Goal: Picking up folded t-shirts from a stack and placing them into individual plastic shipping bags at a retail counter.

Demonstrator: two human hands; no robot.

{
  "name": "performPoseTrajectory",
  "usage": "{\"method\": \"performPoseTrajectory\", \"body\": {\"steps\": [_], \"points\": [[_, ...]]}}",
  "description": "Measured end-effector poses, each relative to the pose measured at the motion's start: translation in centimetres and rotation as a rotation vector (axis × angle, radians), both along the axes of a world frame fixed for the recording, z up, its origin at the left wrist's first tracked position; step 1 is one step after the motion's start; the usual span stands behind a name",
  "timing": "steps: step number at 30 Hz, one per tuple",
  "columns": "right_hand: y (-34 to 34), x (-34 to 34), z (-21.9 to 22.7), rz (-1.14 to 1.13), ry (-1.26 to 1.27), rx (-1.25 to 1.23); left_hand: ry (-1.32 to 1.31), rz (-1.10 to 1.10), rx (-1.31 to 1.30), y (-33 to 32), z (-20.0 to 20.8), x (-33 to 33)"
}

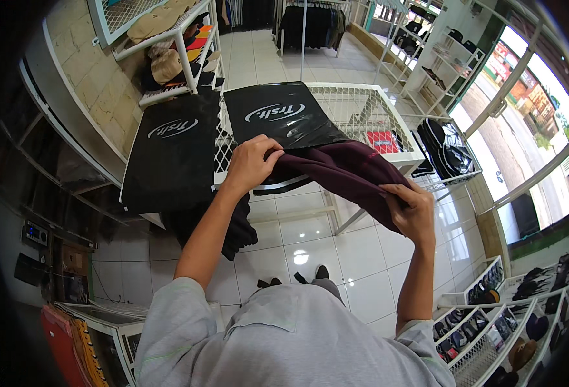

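Note:
A glossy black plastic bag (300, 126) with white lettering lies flat on a white mesh-topped table. From its near edge comes a folded maroon garment (342, 171), whose far part is hidden by the bag. My left hand (255, 161) is closed in a pinch at the bag's near left corner, where the plastic meets the cloth. Out to the right, my right hand (411, 208) grips the garment's free end and holds it off the table's near edge. Left of the bag lies a second black plastic bag (168, 151) with the same lettering.
The white mesh table (362, 106) has a red packet (382, 142) below its mesh. Dark cloth (216, 226) hangs below the left bag. A cap shelf (184, 51) stands far left, black bags (444, 148) sit at right, and display racks (490, 329) fill the lower right.

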State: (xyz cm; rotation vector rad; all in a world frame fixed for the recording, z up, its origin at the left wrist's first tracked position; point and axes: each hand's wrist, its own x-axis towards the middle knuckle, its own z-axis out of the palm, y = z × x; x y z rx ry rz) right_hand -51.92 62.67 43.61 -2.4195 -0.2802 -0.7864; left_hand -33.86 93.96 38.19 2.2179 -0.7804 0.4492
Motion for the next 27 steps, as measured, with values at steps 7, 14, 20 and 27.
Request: {"method": "performPoseTrajectory", "body": {"steps": [7,14,20,27], "points": [[3.9,3.3,-1.3,0.089,-0.101,-0.133,0.042,0.03,-0.073,-1.3,0.0,0.1],[5.1,5.9,-2.4,-0.078,-0.072,-0.019,0.118,0.118,-0.118,-1.5,0.9,-0.8],[8.0,9.2,-3.3,0.096,-0.132,-0.179,-0.029,0.033,-0.29,-2.4,0.3,0.5],[10.2,15.8,-4.2,0.091,-0.219,-0.267,0.12,0.127,-0.237,-3.6,0.4,0.9]]}}
